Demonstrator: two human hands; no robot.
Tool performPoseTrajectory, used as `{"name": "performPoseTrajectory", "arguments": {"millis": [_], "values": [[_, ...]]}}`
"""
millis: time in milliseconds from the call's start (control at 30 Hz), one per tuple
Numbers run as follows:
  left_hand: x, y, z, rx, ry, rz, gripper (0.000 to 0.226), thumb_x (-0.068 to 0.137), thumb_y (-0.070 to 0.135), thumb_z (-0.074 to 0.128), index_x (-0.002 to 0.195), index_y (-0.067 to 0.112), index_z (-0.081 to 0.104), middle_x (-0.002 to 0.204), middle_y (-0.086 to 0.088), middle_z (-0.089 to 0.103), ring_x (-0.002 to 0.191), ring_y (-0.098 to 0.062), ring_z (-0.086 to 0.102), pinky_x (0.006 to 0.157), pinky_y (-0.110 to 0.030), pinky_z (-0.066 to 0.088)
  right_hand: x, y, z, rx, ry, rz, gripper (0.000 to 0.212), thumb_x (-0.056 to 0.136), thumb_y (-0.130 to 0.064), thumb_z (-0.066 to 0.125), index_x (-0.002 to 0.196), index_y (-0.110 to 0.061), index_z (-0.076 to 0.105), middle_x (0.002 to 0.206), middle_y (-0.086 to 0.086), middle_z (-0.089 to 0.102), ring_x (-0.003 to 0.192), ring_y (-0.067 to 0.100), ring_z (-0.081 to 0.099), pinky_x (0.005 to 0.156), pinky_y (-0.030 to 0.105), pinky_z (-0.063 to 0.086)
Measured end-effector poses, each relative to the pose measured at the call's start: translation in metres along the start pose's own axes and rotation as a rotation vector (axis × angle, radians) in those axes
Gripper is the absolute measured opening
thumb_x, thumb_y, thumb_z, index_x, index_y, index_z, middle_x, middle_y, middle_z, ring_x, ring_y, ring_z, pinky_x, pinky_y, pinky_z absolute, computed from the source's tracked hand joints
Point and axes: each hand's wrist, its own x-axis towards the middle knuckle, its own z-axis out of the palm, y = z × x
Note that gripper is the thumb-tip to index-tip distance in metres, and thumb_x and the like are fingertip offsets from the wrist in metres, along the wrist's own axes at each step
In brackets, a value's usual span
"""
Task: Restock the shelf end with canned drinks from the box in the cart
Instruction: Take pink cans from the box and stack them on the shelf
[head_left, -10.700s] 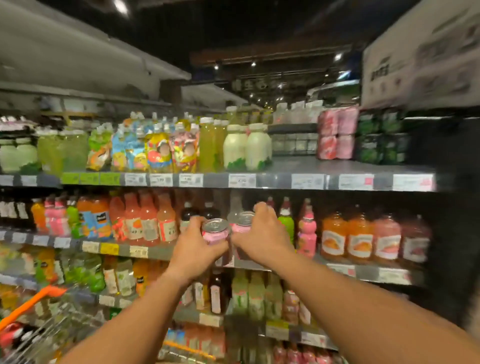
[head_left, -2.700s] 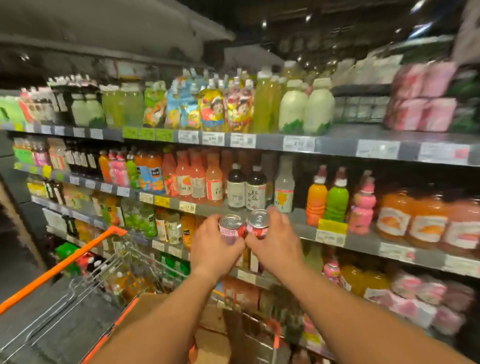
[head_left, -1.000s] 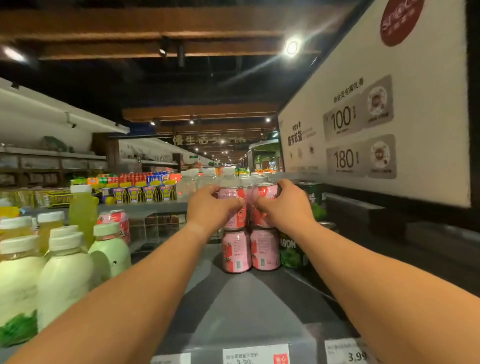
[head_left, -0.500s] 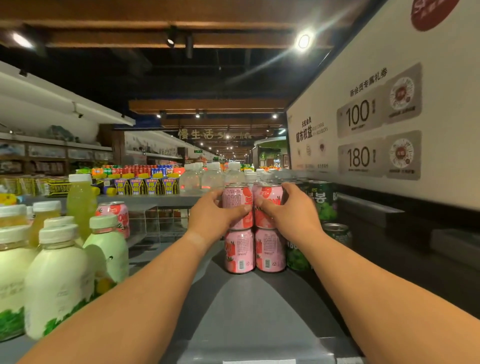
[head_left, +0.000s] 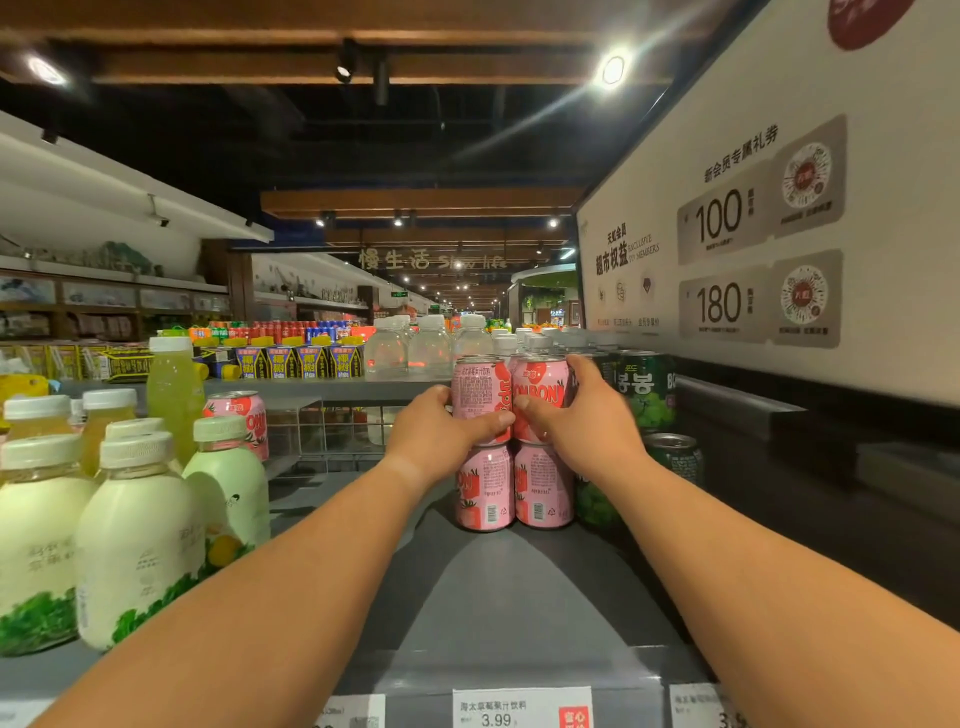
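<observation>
Overhead, dark ceiling with timber beams (head_left: 421, 200) and spot lamps; a store aisle recedes beyond the display. Grey metal shelf (head_left: 519, 597), top tier, bare down its middle; price tags (head_left: 521, 707) are clipped to the front lip, one reading 3.99.

Far left: pale green-and-cream bottles (head_left: 137, 540) with white caps, standing upright in a group at the shelf front. Behind them, yellow juice bottles (head_left: 174, 395) and a single pink can (head_left: 241, 418), upright, apart from the main stack.

Centre: two lower pink cans (head_left: 511, 488) stand upright side by side, touching, on the shelf. Two upper pink cans (head_left: 511, 395) sit on top of them, one per can. Cans are pink with red lettering and small printed text; silver rims are visible on top.

Left hand (head_left: 441, 439): fingers wrapped round the left side of the left upper can, thumb across its front, closed on it. Right hand (head_left: 582, 421): fingers curled round the right side of the right upper can, thumb on its front, closed on it.

Right of the stack: dark green cans (head_left: 647, 387), stacked, just beside the pink ones; one lower green can shows its silver top. Clear bottles (head_left: 431, 345) stand behind.

Far right: white promotional board (head_left: 753, 223) printed with 100 and 180.
</observation>
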Motion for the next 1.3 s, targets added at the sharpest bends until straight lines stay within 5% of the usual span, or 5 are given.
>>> {"name": "performPoseTrajectory", "arguments": {"millis": [400, 700, 1033, 1200, 1300], "values": [[-0.004, 0.0, -0.004, 0.033, -0.014, -0.02, 0.047, 0.072, 0.043, 0.086, 0.109, 0.02, 0.067, 0.1, 0.004, 0.075, 0.092, -0.015, 0.072, 0.088, -0.044, 0.058, -0.002, -0.003, 0.002, -0.041, -0.011, 0.027, 0.079, 0.082, -0.046, 0.073, 0.146, -0.021, 0.033, 0.121, 0.002, 0.065, 0.105, 0.022, 0.064, 0.08, 0.032, 0.05], [-0.004, -0.003, -0.005, 0.111, 0.012, -0.026, 0.066, 0.066, 0.056, 0.085, 0.113, 0.016, 0.06, 0.1, -0.001, 0.073, 0.088, -0.016, 0.07, 0.081, -0.038, 0.059, -0.007, -0.004, 0.005, -0.079, -0.008, 0.063, 0.071, 0.079, -0.048, 0.074, 0.134, -0.016, 0.041, 0.111, 0.005, 0.066, 0.097, 0.026, 0.065, 0.077, 0.036, 0.054], [-0.019, 0.03, -0.033, 0.294, 0.111, 0.022, 0.109, 0.059, 0.071, 0.08, 0.147, 0.019, 0.041, 0.142, 0.0, 0.052, 0.127, -0.018, 0.052, 0.105, -0.035, 0.045, -0.007, -0.019, 0.003, -0.116, 0.098, 0.046, 0.085, 0.075, -0.068, 0.064, 0.135, -0.013, 0.037, 0.126, 0.012, 0.053, 0.113, 0.034, 0.055, 0.088, 0.046, 0.05], [-0.065, 0.062, -0.074, 0.393, 0.158, 0.077, 0.097, 0.064, 0.072, 0.076, 0.142, 0.024, 0.043, 0.139, 0.004, 0.054, 0.117, -0.015, 0.055, 0.099, -0.036, 0.049, -0.017, -0.051, -0.021, -0.237, 0.124, -0.012, 0.084, 0.079, -0.068, 0.061, 0.132, -0.006, 0.041, 0.127, 0.017, 0.048, 0.115, 0.038, 0.05, 0.09, 0.046, 0.045], [-0.098, 0.076, -0.096, 0.409, 0.255, 0.13, 0.076, 0.071, 0.065, 0.076, 0.13, 0.023, 0.052, 0.129, 0.005, 0.06, 0.102, -0.008, 0.059, 0.085, -0.024, 0.049, -0.034, -0.083, -0.038, -0.223, 0.141, -0.073, 0.076, 0.081, -0.065, 0.06, 0.127, -0.006, 0.044, 0.125, 0.016, 0.048, 0.117, 0.037, 0.047, 0.092, 0.047, 0.043]]}}
